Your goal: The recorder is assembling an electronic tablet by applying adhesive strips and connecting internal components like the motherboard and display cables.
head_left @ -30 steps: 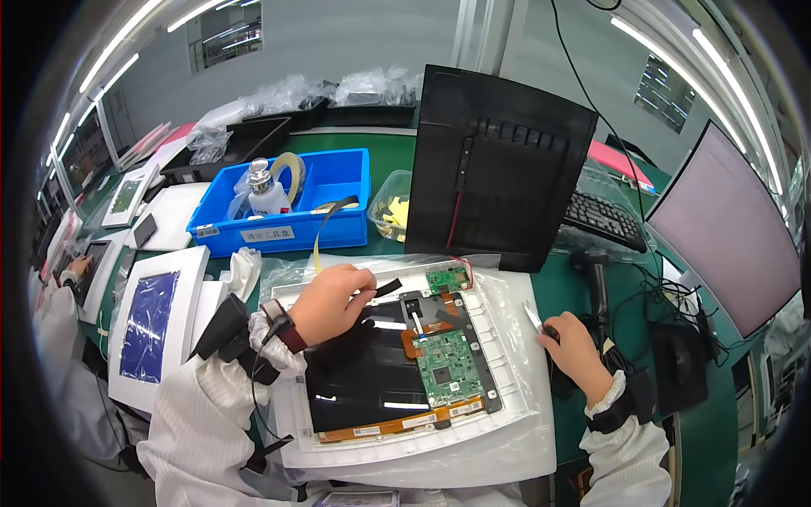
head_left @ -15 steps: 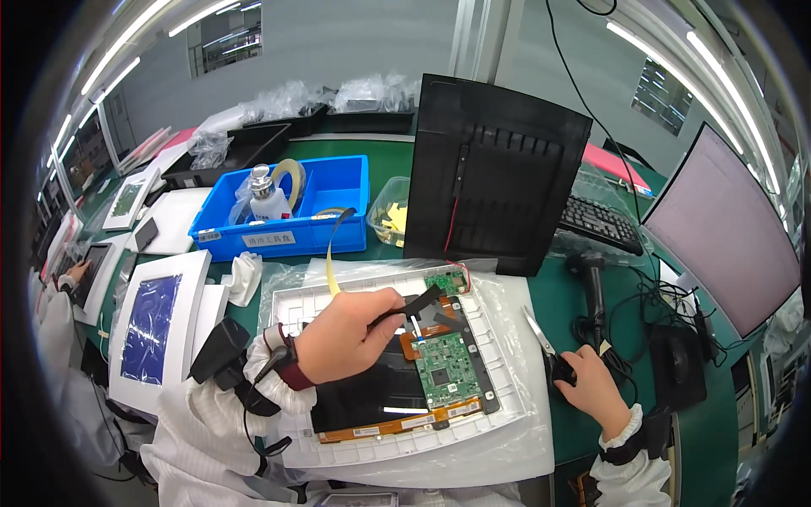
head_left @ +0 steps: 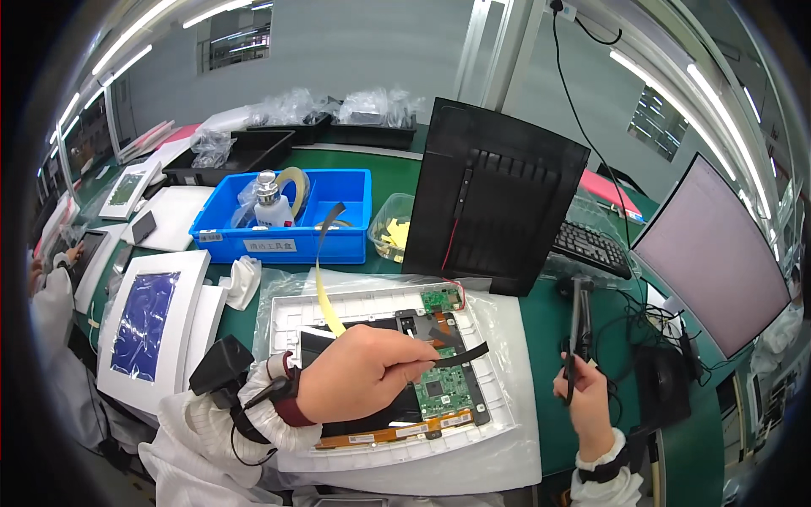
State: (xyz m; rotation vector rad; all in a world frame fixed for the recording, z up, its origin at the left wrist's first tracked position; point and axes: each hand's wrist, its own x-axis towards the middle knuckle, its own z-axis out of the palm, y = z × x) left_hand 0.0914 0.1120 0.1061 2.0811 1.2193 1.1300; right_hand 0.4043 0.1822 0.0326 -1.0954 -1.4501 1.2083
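Observation:
My left hand (head_left: 359, 372) pinches a strip of black tape (head_left: 461, 356) above the opened device. The strip's dark end pokes out to the right of my fingertips; its long yellow-backed tail curls up behind the hand. Below lies a white panel frame (head_left: 498, 397) holding a black board, orange flex strips and a green circuit board (head_left: 443, 392), which my hand partly covers. To the right, my right hand (head_left: 589, 410) grips scissors (head_left: 570, 378) by their black handle, blades pointing up and away. The blades overlap a black handheld scanner, so whether they are parted is hard to see.
Behind the frame a black panel (head_left: 498, 194) stands upright, joined by a red wire. A blue bin (head_left: 279, 247) holds a bottle and tape rolls. A keyboard (head_left: 591, 247), cables and monitor (head_left: 718, 253) stand right. White units (head_left: 152, 325) lie left; a co-worker's hand shows farther left.
My right hand has lifted the scissors off the table and tilted them upright. My left hand has moved slightly right and down with the tape strip, whose dark end now points right.

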